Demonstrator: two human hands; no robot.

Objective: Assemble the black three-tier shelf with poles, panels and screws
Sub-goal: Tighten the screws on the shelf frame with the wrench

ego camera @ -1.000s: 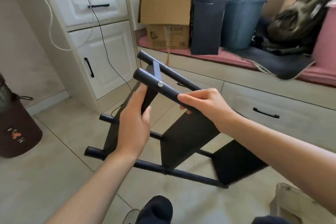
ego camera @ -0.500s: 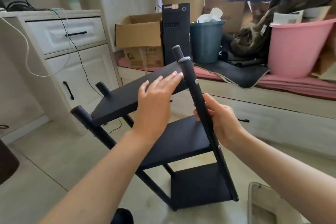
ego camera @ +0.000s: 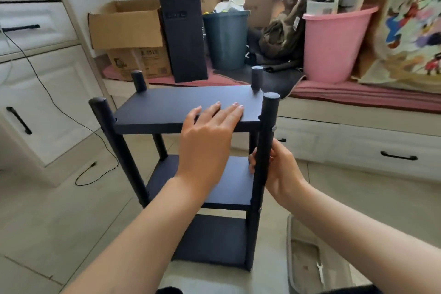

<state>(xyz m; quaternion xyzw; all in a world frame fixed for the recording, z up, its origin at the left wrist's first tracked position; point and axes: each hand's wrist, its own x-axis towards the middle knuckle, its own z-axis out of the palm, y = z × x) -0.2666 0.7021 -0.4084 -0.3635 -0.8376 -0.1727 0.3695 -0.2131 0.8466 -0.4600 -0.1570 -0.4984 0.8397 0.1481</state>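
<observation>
The black three-tier shelf (ego camera: pixel 167 105) stands upright on the tiled floor in front of me, its three panels joined to black poles at the corners. My left hand (ego camera: pixel 207 136) lies flat, fingers spread, on the top panel near its front right corner. My right hand (ego camera: pixel 276 169) is wrapped around the front right pole (ego camera: pixel 268 122) between the top and middle panels. A silver screw head (ego camera: pixel 274 128) shows on that pole beside the top panel. The lowest panel (ego camera: pixel 214 238) sits near the floor.
A clear plastic tray (ego camera: pixel 307 258) holding a small wrench (ego camera: pixel 319 272) lies on the floor at the lower right. A white cabinet (ego camera: pixel 35 79) with a trailing cable stands left. Behind the shelf are a cardboard box (ego camera: pixel 126 28), a black computer tower (ego camera: pixel 183 31), a bin and a pink bucket (ego camera: pixel 334 43).
The shelf went from lying on its side, through a tilt, to standing upright. My left hand moved from a pole onto the top panel; my right hand kept hold of the front right pole.
</observation>
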